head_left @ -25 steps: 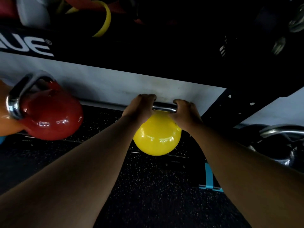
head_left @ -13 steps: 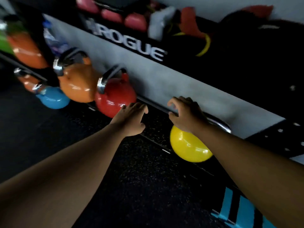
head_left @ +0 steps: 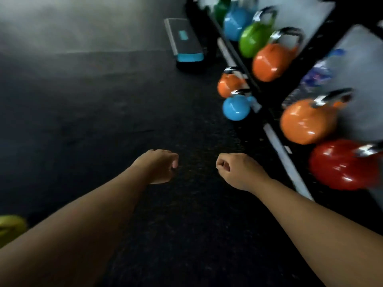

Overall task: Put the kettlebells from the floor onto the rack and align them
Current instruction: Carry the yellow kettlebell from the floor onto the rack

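Both my hands hang over the dark floor, loosely curled and holding nothing: my left hand [head_left: 159, 165] and my right hand [head_left: 238, 169]. On the rack [head_left: 284, 148] to the right sit a red kettlebell [head_left: 342, 164], an orange kettlebell [head_left: 304, 121], another orange one [head_left: 269, 62], a green one [head_left: 251, 39] and a blue one [head_left: 234, 23]. Lower down, near the rack's base, are a small blue kettlebell [head_left: 236, 107] and a small orange kettlebell [head_left: 229, 83]. A yellow-green rounded object [head_left: 11, 226] shows at the left edge, partly hidden by my left forearm.
A black step platform with teal trim [head_left: 184, 41] lies on the floor at the far end of the rack. Dark speckled rubber flooring [head_left: 103, 121] stretches left of the rack. The frame is motion-blurred.
Both hands have let go of the yellow kettlebell on the rack and pulled back over the floor. My view has swung left, so the rack now runs along the right side.
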A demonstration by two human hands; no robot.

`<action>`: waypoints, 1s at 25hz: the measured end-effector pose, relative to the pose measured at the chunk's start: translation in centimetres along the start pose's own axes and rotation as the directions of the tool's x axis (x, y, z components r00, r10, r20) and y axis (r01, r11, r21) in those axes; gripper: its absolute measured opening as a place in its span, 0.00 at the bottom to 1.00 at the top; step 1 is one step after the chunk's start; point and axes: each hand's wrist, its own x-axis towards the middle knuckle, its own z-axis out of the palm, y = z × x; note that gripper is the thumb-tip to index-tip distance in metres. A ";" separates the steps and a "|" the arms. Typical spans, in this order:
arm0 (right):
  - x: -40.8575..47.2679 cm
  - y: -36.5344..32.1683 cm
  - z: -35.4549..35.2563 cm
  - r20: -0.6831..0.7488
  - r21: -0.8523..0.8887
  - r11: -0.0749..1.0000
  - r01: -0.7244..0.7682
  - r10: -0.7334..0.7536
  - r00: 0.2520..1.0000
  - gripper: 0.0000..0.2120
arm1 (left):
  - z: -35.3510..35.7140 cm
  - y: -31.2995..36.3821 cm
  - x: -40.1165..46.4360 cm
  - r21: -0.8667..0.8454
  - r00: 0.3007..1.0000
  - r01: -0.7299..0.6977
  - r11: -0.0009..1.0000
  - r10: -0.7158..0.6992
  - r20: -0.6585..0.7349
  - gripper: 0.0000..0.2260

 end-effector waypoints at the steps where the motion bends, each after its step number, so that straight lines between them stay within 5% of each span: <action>1: 2.4 -4.9 1.7 0.061 -0.012 0.998 0.056 -0.055 0.997 0.04 | 0.1 -5.0 -2.9 -0.046 0.996 0.084 0.995 -0.083 0.034 0.10; 8: 12.2 -36.0 15.7 0.412 -0.041 0.932 0.359 -0.312 0.856 0.06 | 3.0 -33.5 -24.2 -0.167 0.885 0.466 0.869 -0.458 0.088 0.10; 12: 15.2 -49.7 22.7 0.481 -0.012 0.875 0.484 -0.420 0.770 0.07 | 5.7 -44.6 -34.5 -0.178 0.771 0.637 0.750 -0.622 0.136 0.09; 20: 19.1 -63.7 34.1 0.578 -0.012 0.837 0.547 -0.441 0.687 0.04 | 11.5 -54.2 -42.6 -0.358 0.565 0.789 0.499 -0.819 0.105 0.11; 25: 20.9 -66.4 45.0 0.649 0.017 0.785 0.619 -0.480 0.590 0.06 | 19.6 -59.8 -42.7 -0.251 0.474 0.866 0.433 -0.870 0.134 0.20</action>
